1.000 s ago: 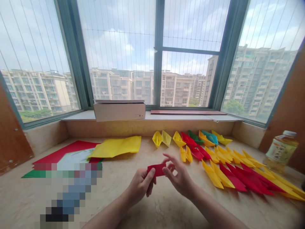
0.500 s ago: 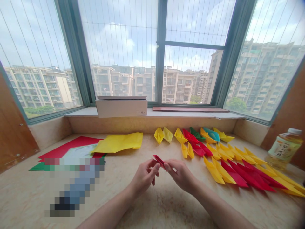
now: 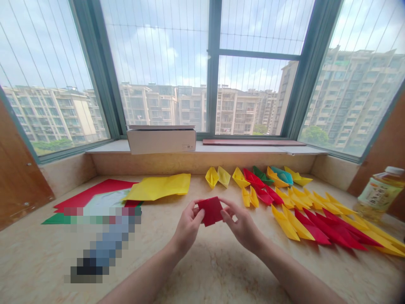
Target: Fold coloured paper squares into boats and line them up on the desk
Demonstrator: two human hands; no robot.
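A small folded square of red paper (image 3: 211,212) is held up above the stone counter, its flat face toward me. My left hand (image 3: 190,223) pinches its left edge, the thumb lying on the front. On the opposite edge, my right hand (image 3: 239,221) grips the paper between thumb and fingers. Folded paper boats stand to the right of my hands: the nearest is a small yellow pair (image 3: 249,197), with a red boat (image 3: 268,195) beyond it and larger yellow boats (image 3: 292,223) beside red boats (image 3: 335,230).
Yellow paper sheets (image 3: 158,187) and red sheets (image 3: 98,192) lie at the left, near a pixelated patch (image 3: 107,245). A drink bottle (image 3: 379,194) stands at the far right. On the window ledge are a white box (image 3: 161,140) and a reddish-brown strip (image 3: 253,142).
The red paper has turned from nearly edge-on to face me as a square. My hands have moved slightly apart, now gripping opposite edges. The camera view has shifted slightly.
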